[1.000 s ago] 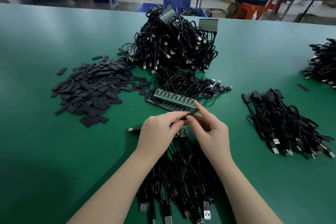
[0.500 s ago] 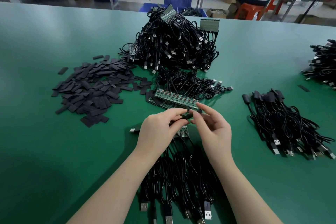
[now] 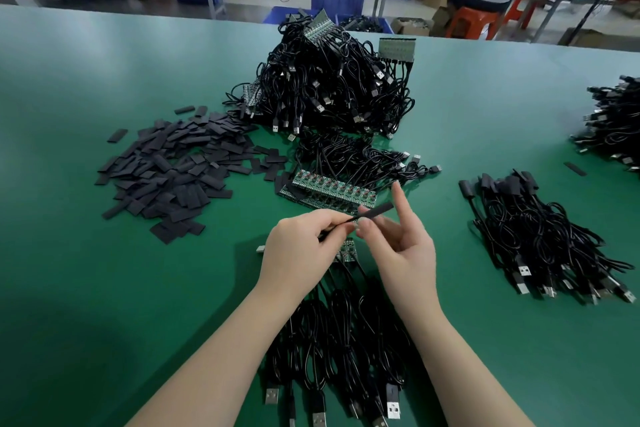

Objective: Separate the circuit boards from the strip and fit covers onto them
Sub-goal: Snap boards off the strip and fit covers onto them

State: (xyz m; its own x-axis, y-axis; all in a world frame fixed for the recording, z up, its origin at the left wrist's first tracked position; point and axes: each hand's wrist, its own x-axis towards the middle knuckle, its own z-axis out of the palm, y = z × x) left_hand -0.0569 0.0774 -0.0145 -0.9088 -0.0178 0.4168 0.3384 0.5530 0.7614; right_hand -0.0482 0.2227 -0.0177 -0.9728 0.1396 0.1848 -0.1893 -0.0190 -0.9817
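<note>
My left hand (image 3: 304,246) pinches the thin black cable end that runs into a black cover (image 3: 377,210), held just above the table. My right hand (image 3: 398,250) pinches the same cover between thumb and a finger, with the index finger pointing up. The board inside the cover is hidden. A green strip of circuit boards (image 3: 332,191) lies flat just beyond my hands, its cables trailing away behind it. A short piece of strip (image 3: 348,250) peeks out under my left hand. Loose black covers (image 3: 173,177) are heaped to the left.
A big tangle of black USB cables with board strips (image 3: 329,87) is piled at the back. Covered cables (image 3: 540,236) lie at the right, another heap (image 3: 613,128) at the far right. Cables (image 3: 346,350) run under my forearms. A person sits beyond the green table (image 3: 86,288).
Both hands have lifted slightly and the cover now sticks out to the right between them. My right index finger has straightened upward.
</note>
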